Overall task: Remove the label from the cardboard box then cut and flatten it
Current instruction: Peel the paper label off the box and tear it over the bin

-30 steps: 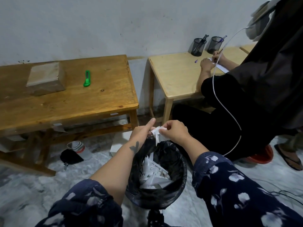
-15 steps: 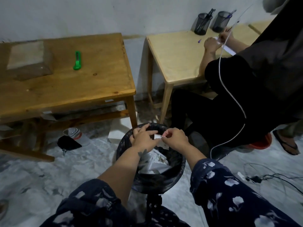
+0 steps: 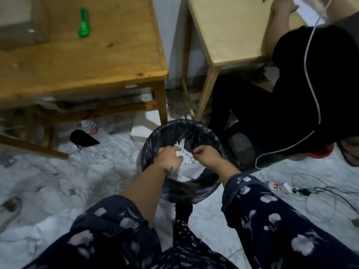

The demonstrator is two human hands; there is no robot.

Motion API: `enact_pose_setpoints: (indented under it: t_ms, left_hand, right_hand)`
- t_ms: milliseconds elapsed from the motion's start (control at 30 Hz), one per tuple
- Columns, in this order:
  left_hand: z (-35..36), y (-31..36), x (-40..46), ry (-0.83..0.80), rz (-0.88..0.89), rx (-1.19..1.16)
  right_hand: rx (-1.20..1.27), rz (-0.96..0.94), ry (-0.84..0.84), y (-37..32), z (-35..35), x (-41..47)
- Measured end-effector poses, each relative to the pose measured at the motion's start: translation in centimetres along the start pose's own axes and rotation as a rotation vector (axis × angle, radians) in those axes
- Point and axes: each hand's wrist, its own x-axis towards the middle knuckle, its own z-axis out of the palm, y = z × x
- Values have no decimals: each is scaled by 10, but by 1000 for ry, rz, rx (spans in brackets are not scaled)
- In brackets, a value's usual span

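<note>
Both my hands are down inside the mouth of a round bin lined with a black bag (image 3: 149, 140), on the floor in front of me. My left hand (image 3: 169, 158) and my right hand (image 3: 208, 155) pinch a small white label scrap (image 3: 184, 154) between their fingertips, just above several white paper pieces (image 3: 191, 170) lying in the bin. The brown cardboard box (image 3: 18, 24) stands on the darker wooden table (image 3: 93, 61) at the far left, partly cut off by the frame. A green utility knife (image 3: 84, 22) lies on the table to the right of the box.
A second person in black (image 3: 287, 105) sits on the right at a pale wooden table (image 3: 227, 30), with a white cable hanging over them. Cables and a power strip (image 3: 279, 186) lie on the marble floor at right. A bottle and a black pouch (image 3: 85, 137) lie under the darker table.
Both hands have dropped from above the bin's rim to inside its mouth, still together on the white scrap. My view has tilted down, so the tables have slid toward the top.
</note>
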Motion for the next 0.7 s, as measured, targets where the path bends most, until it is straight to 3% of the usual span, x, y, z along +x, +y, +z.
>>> enact_pose_setpoints:
  t_ms: [300,700]
  left_hand:
    - [-136,34,-34,230,96,-144]
    - [-355,-40,-22,531,177,-120]
  right_hand:
    - [-65,-301,106,-156,-53,-28]
    - [-93,-495,202,-381,-20,-17]
